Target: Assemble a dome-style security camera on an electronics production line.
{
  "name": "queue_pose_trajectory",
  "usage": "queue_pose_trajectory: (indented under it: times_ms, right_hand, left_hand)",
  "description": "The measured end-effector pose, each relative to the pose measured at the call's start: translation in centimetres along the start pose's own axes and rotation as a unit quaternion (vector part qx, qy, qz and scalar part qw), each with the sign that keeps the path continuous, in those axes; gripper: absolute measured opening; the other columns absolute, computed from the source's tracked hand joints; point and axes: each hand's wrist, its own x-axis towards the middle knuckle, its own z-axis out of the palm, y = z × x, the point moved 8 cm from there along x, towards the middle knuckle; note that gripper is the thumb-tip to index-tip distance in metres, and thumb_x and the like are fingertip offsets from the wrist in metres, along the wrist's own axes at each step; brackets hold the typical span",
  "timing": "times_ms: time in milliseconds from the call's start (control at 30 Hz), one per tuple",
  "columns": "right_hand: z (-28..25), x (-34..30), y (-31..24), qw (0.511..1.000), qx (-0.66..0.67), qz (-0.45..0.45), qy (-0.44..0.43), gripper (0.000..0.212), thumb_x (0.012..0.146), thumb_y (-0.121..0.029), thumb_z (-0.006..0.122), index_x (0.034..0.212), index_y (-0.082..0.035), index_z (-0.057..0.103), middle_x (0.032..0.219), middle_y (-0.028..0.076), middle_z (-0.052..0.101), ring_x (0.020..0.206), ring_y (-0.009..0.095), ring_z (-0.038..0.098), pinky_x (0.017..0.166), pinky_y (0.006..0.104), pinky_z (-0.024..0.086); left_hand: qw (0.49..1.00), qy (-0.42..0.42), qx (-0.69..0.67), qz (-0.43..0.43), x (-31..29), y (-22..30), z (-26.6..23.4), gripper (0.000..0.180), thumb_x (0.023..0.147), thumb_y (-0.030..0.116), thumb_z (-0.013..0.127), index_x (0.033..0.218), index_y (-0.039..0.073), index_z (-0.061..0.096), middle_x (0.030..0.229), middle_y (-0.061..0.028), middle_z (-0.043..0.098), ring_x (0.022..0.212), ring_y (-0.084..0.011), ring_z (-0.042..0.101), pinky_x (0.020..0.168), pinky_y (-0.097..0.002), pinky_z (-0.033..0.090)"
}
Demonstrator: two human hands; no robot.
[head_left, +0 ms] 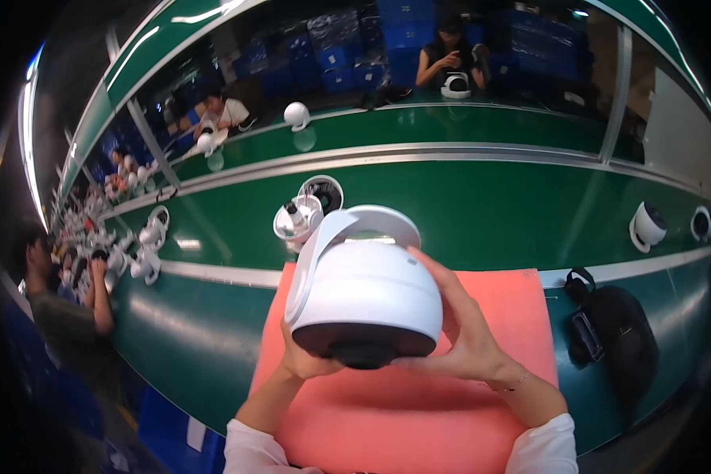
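Between my two hands I hold a white, rounded security camera (pixel 371 284) above a pink foam mat (pixel 482 395). Its black front with the lens faces down toward me, and a curved white bracket wraps round its far and left sides. My left hand (pixel 302 355) grips the lower left side, its fingers mostly hidden behind the camera. On the right side, my right hand (pixel 466 332) wraps it with the thumb along the bottom edge and the fingers up the side.
Beyond the mat, an opened white camera housing (pixel 296 221) sits on the green conveyor belt (pixel 498 205). Finished-looking cameras (pixel 648 225) stand at the right. A black bag (pixel 620 340) lies right of the mat. Co-workers sit across the line, and another person (pixel 71 308) works at the left.
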Motion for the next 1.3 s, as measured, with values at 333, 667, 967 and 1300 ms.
queue_pose_trajectory:
  times_ms: [333, 667, 967, 1300]
  right_hand:
    - [-0.9, 1.2, 0.3, 0.993, -0.028, -0.003, 0.117, 0.092, 0.068, -0.019, 0.077, 0.140, -0.010, 0.021, 0.131, 0.019, 0.041, 0.120, 0.029, 0.045, 0.096, 0.0406, 0.043]
    - [-10.7, -0.5, 15.0, 0.830, 0.343, 0.243, 0.367, 0.057, 0.076, -0.035, 0.069, 0.118, -0.005, 0.044, 0.118, 0.013, 0.039, 0.102, 0.027, 0.050, 0.081, 0.0373, 0.053]
    - [-16.5, -4.2, 19.6, 0.797, 0.329, 0.226, 0.454, 0.071, 0.076, -0.035, 0.070, 0.124, -0.002, 0.030, 0.120, 0.016, 0.038, 0.104, 0.031, 0.050, 0.087, 0.0493, 0.046]
    - [-9.3, -1.1, 16.7, 0.938, -0.035, 0.282, 0.200, 0.062, 0.078, -0.018, 0.065, 0.131, -0.009, 0.034, 0.116, 0.010, 0.053, 0.096, 0.019, 0.055, 0.083, 0.0335, 0.046]
  left_hand:
    - [0.929, 0.089, -0.344, -0.101, 2.1, -4.3, 1.3, 0.102, 0.062, 0.048, 0.077, 0.137, 0.005, 0.023, 0.134, -0.0116, 0.037, 0.123, -0.0263, 0.040, 0.102, -0.0412, 0.036]
    - [0.845, 0.255, -0.307, -0.356, 4.3, -13.9, 0.5, 0.071, 0.075, 0.012, 0.071, 0.121, 0.020, 0.018, 0.111, -0.0069, 0.035, 0.111, -0.0240, 0.040, 0.094, -0.0495, 0.037]
    - [0.783, 0.411, -0.331, -0.329, 2.5, -24.9, -5.4, 0.067, 0.082, 0.020, 0.064, 0.133, 0.008, 0.022, 0.130, -0.0147, 0.036, 0.116, -0.0340, 0.044, 0.096, -0.0515, 0.039]
    - [0.857, 0.368, -0.181, -0.313, 2.7, -22.4, -10.3, 0.048, 0.080, 0.032, 0.065, 0.112, -0.001, 0.054, 0.096, -0.0136, 0.060, 0.084, -0.0201, 0.061, 0.063, -0.0244, 0.053]
